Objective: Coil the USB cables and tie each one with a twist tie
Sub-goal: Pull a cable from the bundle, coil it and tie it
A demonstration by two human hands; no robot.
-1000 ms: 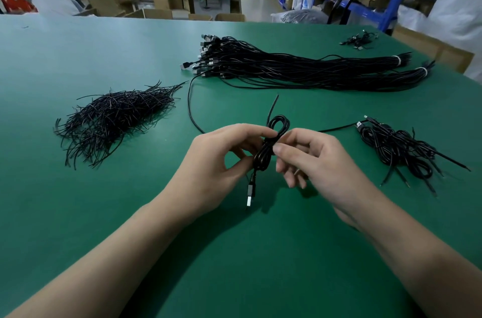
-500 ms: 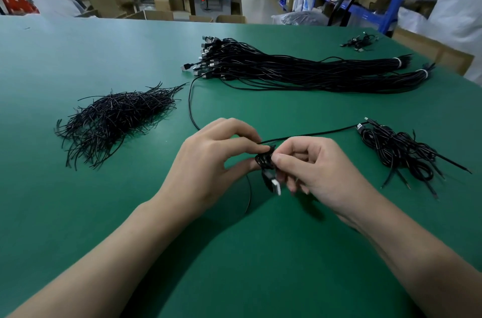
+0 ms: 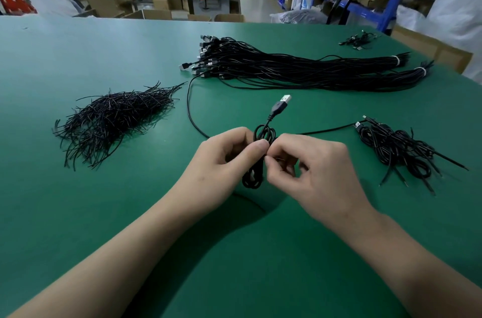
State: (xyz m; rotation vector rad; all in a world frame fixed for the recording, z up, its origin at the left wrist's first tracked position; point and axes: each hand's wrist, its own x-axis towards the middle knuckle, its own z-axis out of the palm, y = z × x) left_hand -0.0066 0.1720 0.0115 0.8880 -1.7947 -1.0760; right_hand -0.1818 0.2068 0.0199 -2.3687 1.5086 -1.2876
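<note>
Roughly by size.

- Bench (image 3: 78, 213): green, matte, flat.
- Bundle of straight cables (image 3: 300, 70): black, glossy and long, with plugs fanned at its left end and white bands at its right. It lies well beyond the hands.
- Heap of twist ties (image 3: 112, 119): thin, stiff black strands, to the left.
- Pile of tied coils (image 3: 396, 151): floppy loops, to the right.
- Left hand (image 3: 221, 164): thumb and forefinger closed tight on the coil's waist.
- Right hand (image 3: 318, 169): fingers curled, tips pinching the same waist. Any tie there is too small to make out.
- Coil (image 3: 263, 134): limp figure-eight held between both hands above the bench, with its metal plug (image 3: 283, 102) sticking up.

Advice: hold the left pinch firm so the loops lie stacked, and twist snug at the waist.
</note>
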